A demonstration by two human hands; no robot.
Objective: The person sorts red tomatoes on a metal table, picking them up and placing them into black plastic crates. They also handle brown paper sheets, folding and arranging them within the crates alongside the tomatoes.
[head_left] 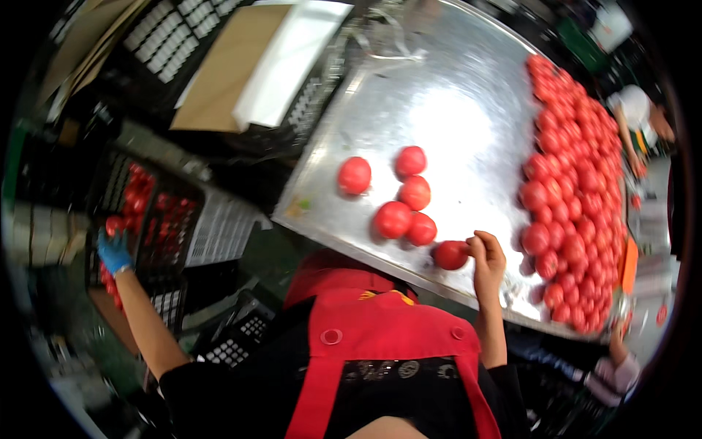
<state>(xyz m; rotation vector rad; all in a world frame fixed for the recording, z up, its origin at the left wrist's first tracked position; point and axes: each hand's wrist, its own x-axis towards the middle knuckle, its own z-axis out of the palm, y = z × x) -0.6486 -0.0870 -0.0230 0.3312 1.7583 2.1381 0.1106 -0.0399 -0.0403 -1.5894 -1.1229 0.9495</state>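
Observation:
My left hand [114, 250], in a blue glove, reaches into a black crate of tomatoes [135, 199], its fingers curled on a tomato [115, 224]. My bare right hand [485, 257] has curled fingers against the right side of a tomato [450, 254] on the steel table [457, 66]. Several loose tomatoes [393, 219] lie left of that one. A large dense group of tomatoes [568, 197] covers the table's right side.
Black crates with cardboard and white sheets [263, 66] stand beyond the table's left edge. More crates [234, 336] are on the floor below. Co-workers [629, 110] [614, 373] work at the right, near an orange object [629, 263].

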